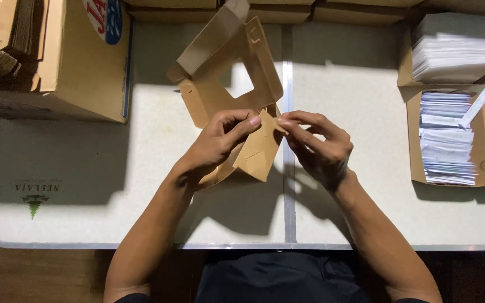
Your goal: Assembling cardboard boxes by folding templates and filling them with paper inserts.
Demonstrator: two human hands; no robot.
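While both hands work mid-worktop (113, 213), the left hand (215, 143) pinches a flap of the brown die-cut carton blank (237, 78) between closed fingers, the right hand (318, 147) nips the same flap's tip, the blank's long axis running up-left from them toward the large cardboard box (79, 62).
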